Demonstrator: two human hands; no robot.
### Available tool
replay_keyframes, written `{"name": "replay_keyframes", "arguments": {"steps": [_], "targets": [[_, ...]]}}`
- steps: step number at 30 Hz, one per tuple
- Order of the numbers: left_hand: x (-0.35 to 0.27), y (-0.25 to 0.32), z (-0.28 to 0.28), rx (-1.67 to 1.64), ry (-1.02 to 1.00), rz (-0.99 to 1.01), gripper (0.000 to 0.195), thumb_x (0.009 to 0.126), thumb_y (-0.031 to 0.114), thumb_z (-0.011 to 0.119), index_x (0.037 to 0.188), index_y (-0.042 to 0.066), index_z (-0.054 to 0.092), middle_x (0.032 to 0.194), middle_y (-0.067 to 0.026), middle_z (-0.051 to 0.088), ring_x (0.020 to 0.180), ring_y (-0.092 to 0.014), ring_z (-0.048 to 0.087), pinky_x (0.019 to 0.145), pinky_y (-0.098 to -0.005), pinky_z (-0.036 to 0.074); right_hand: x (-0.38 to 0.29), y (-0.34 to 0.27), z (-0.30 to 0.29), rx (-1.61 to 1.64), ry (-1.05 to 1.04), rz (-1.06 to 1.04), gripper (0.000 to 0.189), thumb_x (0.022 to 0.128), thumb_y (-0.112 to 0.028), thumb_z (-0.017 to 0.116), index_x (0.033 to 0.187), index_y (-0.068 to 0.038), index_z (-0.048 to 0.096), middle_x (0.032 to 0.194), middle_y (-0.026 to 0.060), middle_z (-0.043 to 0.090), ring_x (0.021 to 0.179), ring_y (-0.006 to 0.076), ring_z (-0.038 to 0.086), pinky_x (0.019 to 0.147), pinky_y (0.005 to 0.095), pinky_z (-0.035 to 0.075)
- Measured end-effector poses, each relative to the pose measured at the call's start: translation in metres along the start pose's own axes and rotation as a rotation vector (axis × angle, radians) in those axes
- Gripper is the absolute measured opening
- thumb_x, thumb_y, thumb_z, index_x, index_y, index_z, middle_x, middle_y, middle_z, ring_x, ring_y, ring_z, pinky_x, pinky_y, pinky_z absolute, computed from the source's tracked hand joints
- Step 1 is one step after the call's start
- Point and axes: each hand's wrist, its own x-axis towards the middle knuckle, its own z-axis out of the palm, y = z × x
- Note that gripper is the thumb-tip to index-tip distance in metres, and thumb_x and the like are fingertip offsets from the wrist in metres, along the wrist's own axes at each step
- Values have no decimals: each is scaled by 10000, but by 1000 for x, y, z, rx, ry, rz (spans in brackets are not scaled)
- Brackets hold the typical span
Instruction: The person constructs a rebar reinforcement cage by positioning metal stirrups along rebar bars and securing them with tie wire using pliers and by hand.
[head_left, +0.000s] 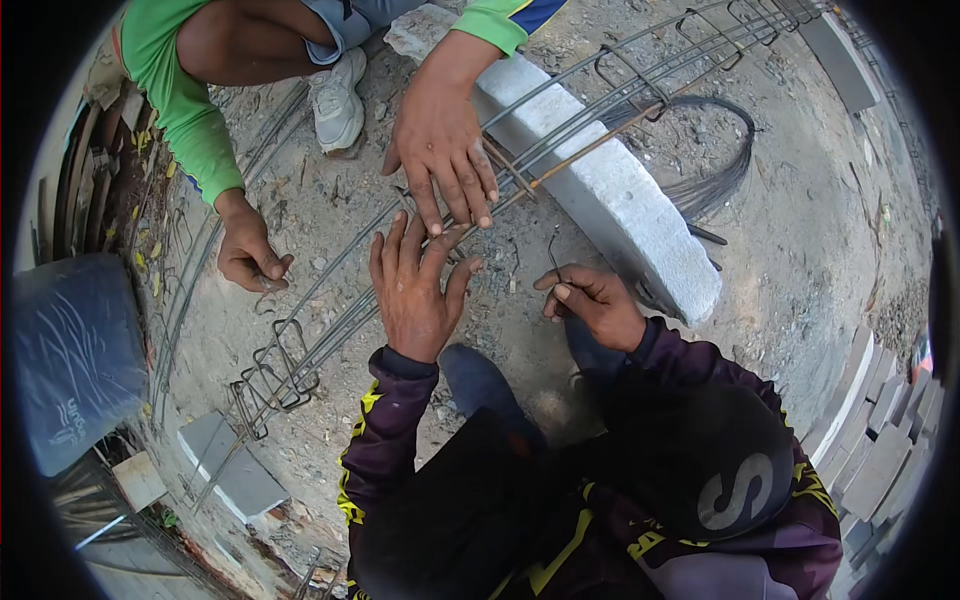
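A long rebar cage (330, 330) of thin steel bars and bent square stirrups (279, 360) runs diagonally across the view, over a pale concrete block (622, 195). My left hand (420, 285) lies spread against the bars, its fingers just below a co-worker's hand (442, 142), which also rests on them. Between the thumb and forefinger of my right hand (592, 300) is a short bent piece of tie wire (553, 251), pointing up, clear of the cage. The co-worker's other hand (253, 247) is pinched left of the bars; what it holds is unclear.
A bundle of dark tie wire (720, 176) curves behind the concrete block. Loose bars (184, 300) lie on the ground at left, by a blue plastic container (79, 360). A grey block (232, 465) sits under the cage's near end. Stacked blocks (877, 465) stand at lower right.
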Motion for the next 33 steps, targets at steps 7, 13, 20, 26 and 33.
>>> {"name": "replay_keyframes", "arguments": {"steps": [7,13,20,26,33], "targets": [[-34,-31,-7,30,46,-197,316,803,156,777,1077,72,644,1109,-115,658,1046,-292,632,1093,-512,371,-9,9,-14,57,-24,25,243,1014,-53,476,1173,29,640,832,48,629,790,94,593,745,273,506],[-91,-67,-62,189,-165,-296,419,835,181,751,1213,75,605,1275,-150,607,1168,-339,580,1106,-529,351,-4,10,-15,-77,-27,27,301,1000,-24,456,1267,17,587,803,53,618,764,100,586,749,274,503],[-26,14,-130,217,-320,-142,505,822,224,764,1281,77,612,1270,-177,607,1153,-362,577,1007,-483,434,10,4,-5,-27,-106,-183,316,986,15,440,1277,6,561,1060,151,686,971,188,680,839,328,535],[61,69,-90,-277,-585,-35,438,822,120,766,1228,18,637,972,-141,718,873,-273,705,759,-353,552,-1,-20,-12,-11,-257,-179,312,976,28,447,1258,8,577,1027,134,691,980,186,674,864,317,526],[70,84,-30,-643,-483,-211,146,871,62,702,993,-17,707,862,-150,709,727,-204,706,640,-293,536,-4,-35,-16,74,-137,-23,318,981,1,474,1281,-14,580,996,105,688,967,165,672,828,313,525]]}}
